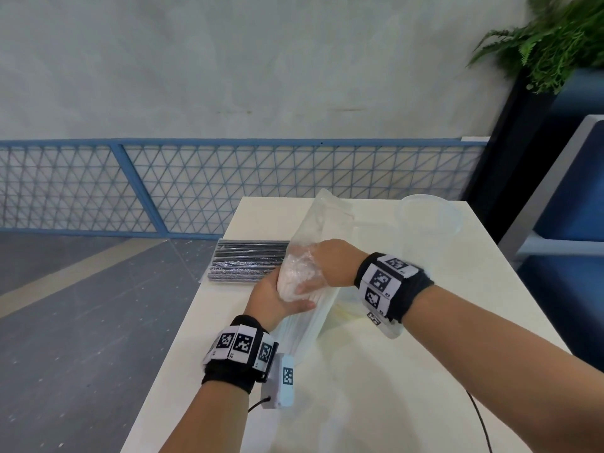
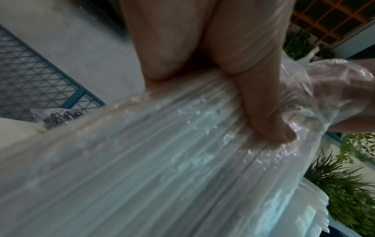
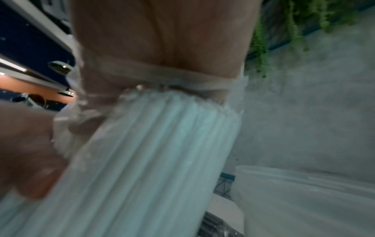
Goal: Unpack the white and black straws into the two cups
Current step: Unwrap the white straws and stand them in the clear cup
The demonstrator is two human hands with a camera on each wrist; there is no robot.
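Observation:
A bundle of white straws (image 1: 307,325) in a clear plastic bag (image 1: 327,217) stands tilted over the table, held by both hands. My left hand (image 1: 287,299) grips the bundle from the left, its thumb (image 2: 263,112) pressed across the straws (image 2: 162,160). My right hand (image 1: 310,273) shows through the plastic, curled round the upper end of the straws (image 3: 152,160). A wrapped pack of black straws (image 1: 248,261) lies flat at the table's left edge. A clear plastic cup (image 1: 428,223) stands at the far right; I cannot make out a second cup.
The white table (image 1: 359,387) is narrow, with grey floor to its left. A blue mesh fence (image 1: 228,184) runs along the wall behind. A dark planter with a fern (image 1: 555,37) and a blue seat (image 1: 572,191) stand to the right.

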